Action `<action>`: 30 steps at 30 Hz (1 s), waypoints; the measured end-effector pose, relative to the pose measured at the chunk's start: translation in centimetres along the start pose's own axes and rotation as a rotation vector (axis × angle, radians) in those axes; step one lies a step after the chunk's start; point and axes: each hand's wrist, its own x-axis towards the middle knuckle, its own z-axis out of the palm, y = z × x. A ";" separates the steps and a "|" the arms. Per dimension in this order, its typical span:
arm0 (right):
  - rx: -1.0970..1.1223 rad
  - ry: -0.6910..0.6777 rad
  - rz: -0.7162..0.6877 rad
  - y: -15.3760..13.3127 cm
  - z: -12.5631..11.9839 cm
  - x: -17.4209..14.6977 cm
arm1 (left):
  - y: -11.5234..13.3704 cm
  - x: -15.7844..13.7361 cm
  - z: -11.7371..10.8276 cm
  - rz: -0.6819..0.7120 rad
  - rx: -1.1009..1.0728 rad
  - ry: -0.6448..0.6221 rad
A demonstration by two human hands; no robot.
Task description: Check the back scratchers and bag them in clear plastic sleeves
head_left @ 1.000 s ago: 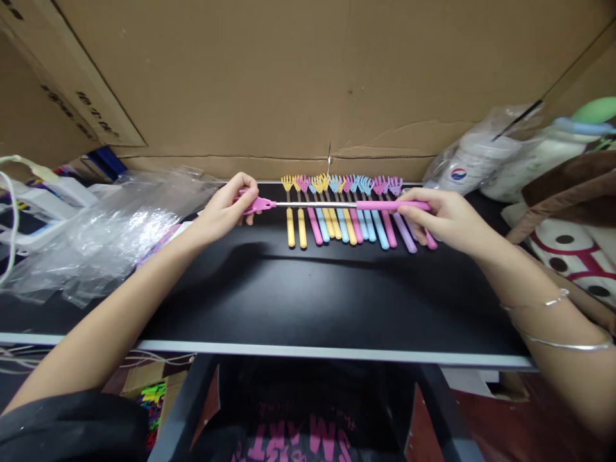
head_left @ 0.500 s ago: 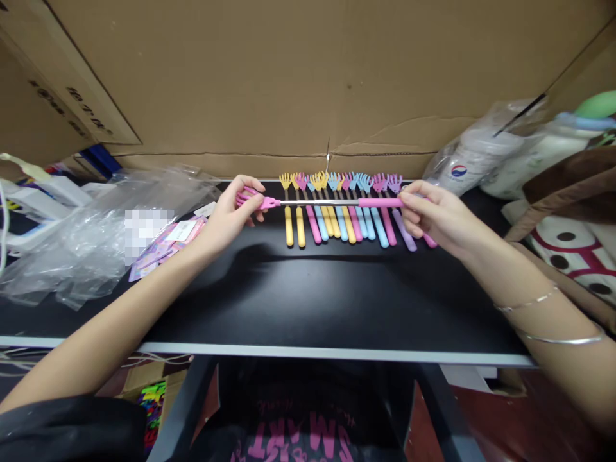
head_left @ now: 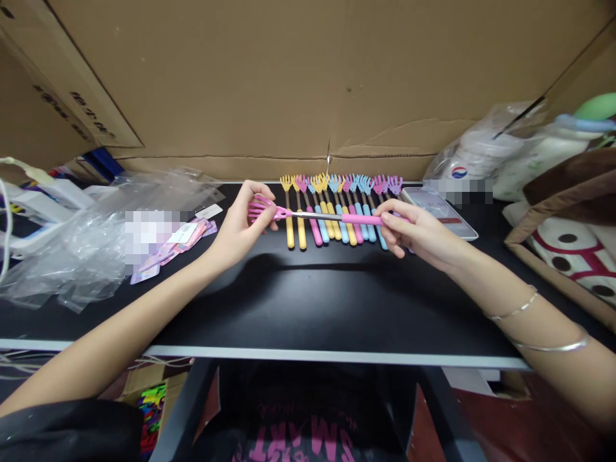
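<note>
Between my two hands, above the black table (head_left: pixel 332 314), I hold a pink telescopic back scratcher (head_left: pixel 362 219) almost level. My left hand (head_left: pixel 248 221) is closed on its claw-shaped head at the left end. Around the far end of the pink handle, my right hand (head_left: pixel 414 231) is closed too. A bare metal rod shows between the head and the handle. Behind it lies a row of several back scratchers in yellow, pink, blue and purple, among them a yellow back scratcher (head_left: pixel 290 232). Their claws point to the back; my right hand hides some handles on the right.
Clear plastic bags (head_left: pixel 72 237) and printed cards (head_left: pixel 180 240) lie on the left. At the right are a flat tablet-like object (head_left: pixel 455 215), a bagged white cup (head_left: pixel 481 154) and a brown-trimmed bag (head_left: pixel 553 218). Cardboard (head_left: pixel 289 83) stands along the back.
The back scratcher is shorter, its metal rod less exposed. My right hand has moved left and slightly down, uncovering the flat object. My left hand has shifted a little right and down.
</note>
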 end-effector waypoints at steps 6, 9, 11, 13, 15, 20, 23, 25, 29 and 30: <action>-0.053 0.106 -0.072 -0.7 0.0 -0.1 | 0.0 0.2 -0.3 -0.037 0.146 -0.084; -0.022 0.155 -0.136 -1.2 -0.3 -0.2 | -0.6 0.8 -0.8 -0.004 0.079 -0.035; 0.033 0.235 -0.166 -1.6 -1.2 -0.2 | -1.1 1.4 -1.7 0.041 -0.006 0.038; 0.104 0.377 -0.174 -2.1 -2.4 -0.1 | -1.7 2.1 -3.0 0.075 -0.058 0.148; 0.172 0.520 -0.174 -2.6 -3.4 0.0 | -2.3 2.6 -4.1 0.080 -0.089 0.237; 0.258 0.659 -0.199 -3.0 -3.3 0.2 | -3.0 3.0 -4.5 0.053 -0.162 0.309; 0.295 0.722 -0.235 -2.8 -2.5 0.3 | -2.9 3.1 -3.7 0.103 -0.208 0.379; 0.300 0.750 -0.245 -2.8 -2.2 0.3 | -2.7 3.2 -3.4 0.153 -0.203 0.414; 0.272 0.766 -0.247 -2.7 -2.4 0.2 | -2.1 3.0 -3.4 0.229 -0.066 0.433; 0.256 0.765 -0.259 -2.6 -2.5 0.2 | -2.0 2.8 -3.4 0.249 -0.012 0.452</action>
